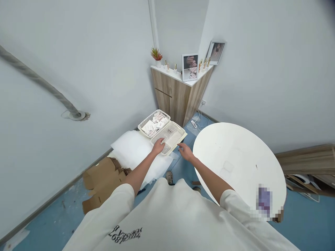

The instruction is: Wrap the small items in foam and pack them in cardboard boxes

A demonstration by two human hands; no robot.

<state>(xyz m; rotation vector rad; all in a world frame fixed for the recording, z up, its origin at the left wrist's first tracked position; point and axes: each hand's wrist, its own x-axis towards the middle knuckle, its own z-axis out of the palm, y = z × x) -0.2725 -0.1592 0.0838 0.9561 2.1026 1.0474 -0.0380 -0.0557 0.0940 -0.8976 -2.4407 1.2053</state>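
Observation:
Two cream slotted baskets sit side by side on a pile of white padding (131, 148). The near basket (175, 131) holds clear plastic bits. The far basket (153, 118) holds several small white packets. My left hand (158, 146) grips the near basket's front left rim, fingers curled over the edge. My right hand (185, 151) reaches toward the basket's right front corner, fingers bent; whether it touches the basket is unclear. A flat cream sheet (182, 136) lies under the near basket.
A round white table (240, 160) stands on the right. A wooden corner cabinet (178, 94) with framed pictures and a small plant stands behind. Brown cardboard boxes (102, 181) lie on the blue floor at left. Wooden boards lean at far right.

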